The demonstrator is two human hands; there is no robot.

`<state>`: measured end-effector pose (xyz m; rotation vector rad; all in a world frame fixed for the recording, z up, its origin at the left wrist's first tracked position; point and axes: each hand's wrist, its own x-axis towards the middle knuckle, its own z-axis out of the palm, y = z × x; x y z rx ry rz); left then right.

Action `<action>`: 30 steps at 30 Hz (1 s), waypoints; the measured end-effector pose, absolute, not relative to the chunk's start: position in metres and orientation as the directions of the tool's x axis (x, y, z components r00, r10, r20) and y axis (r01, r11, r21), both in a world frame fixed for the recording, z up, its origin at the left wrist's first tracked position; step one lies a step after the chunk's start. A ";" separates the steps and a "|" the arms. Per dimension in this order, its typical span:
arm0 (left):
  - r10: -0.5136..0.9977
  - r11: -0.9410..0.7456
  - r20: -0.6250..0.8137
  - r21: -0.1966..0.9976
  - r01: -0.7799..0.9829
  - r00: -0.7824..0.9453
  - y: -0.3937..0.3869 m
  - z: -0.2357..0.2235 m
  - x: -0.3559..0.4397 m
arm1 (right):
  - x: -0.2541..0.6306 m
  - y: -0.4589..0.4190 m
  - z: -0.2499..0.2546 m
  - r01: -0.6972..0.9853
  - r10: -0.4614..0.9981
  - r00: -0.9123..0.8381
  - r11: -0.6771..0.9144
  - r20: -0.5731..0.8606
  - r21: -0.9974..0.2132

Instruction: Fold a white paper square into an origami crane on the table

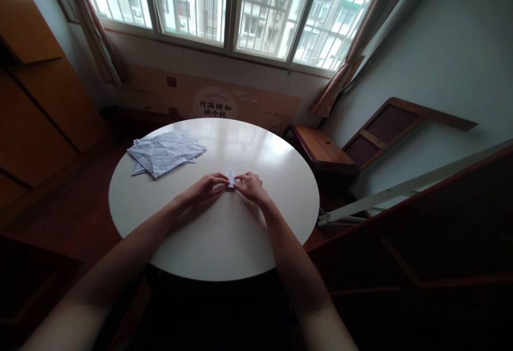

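Note:
A small folded piece of paper [230, 176], pale and narrow, stands between my two hands at the middle of the round white table. My left hand [210, 182] pinches its left side with closed fingers. From the right, my right hand [250, 185] grips the other side, fingers bent inward. The fingertips hide part of the paper's lower edges, so its exact shape is hard to make out.
Creased sheets of paper [168, 150] lie in a loose pile on the table's far left. The round white table [224, 249] has a curved edge close to me. A wooden bench [323, 145] stands beyond its right side, and wooden cabinets [48, 110] are at the left.

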<state>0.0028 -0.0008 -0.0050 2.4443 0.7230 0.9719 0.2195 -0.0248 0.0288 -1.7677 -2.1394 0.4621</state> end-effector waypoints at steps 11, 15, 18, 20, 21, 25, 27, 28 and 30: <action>0.597 -0.783 0.494 0.533 0.322 0.633 -0.001 -0.004 0.002 | 0.221 -0.026 0.029 0.869 0.971 -0.234 0.231 0.047 -0.438; 0.603 -0.772 0.482 0.555 0.311 0.636 -0.003 0.000 0.001 | 0.221 -0.025 0.029 0.867 0.969 -0.242 0.237 0.046 -0.439; 0.606 -0.770 0.481 0.556 0.314 0.634 -0.003 0.001 0.001 | 0.221 -0.025 0.029 0.865 0.969 -0.242 0.237 0.046 -0.443; 0.600 -0.774 0.482 0.549 0.314 0.638 -0.003 0.001 0.001 | 0.221 -0.026 0.029 0.865 0.969 -0.242 0.236 0.046 -0.442; 0.598 -0.776 0.481 0.547 0.313 0.642 -0.002 0.001 0.001 | 0.221 -0.026 0.030 0.865 0.969 -0.242 0.237 0.046 -0.442; 0.598 -0.775 0.474 0.548 0.315 0.646 -0.002 0.000 0.001 | 0.221 -0.027 0.031 0.864 0.968 -0.247 0.244 0.051 -0.440; 0.601 -0.771 0.475 0.555 0.311 0.643 -0.002 0.000 0.001 | 0.221 -0.027 0.031 0.868 0.968 -0.245 0.242 0.051 -0.435; 0.602 -0.770 0.476 0.558 0.308 0.642 -0.002 0.000 0.000 | 0.221 -0.026 0.030 0.869 0.969 -0.243 0.241 0.051 -0.432; 0.603 -0.768 0.474 0.563 0.305 0.642 -0.002 0.000 0.000 | 0.221 -0.026 0.030 0.871 0.969 -0.243 0.241 0.050 -0.428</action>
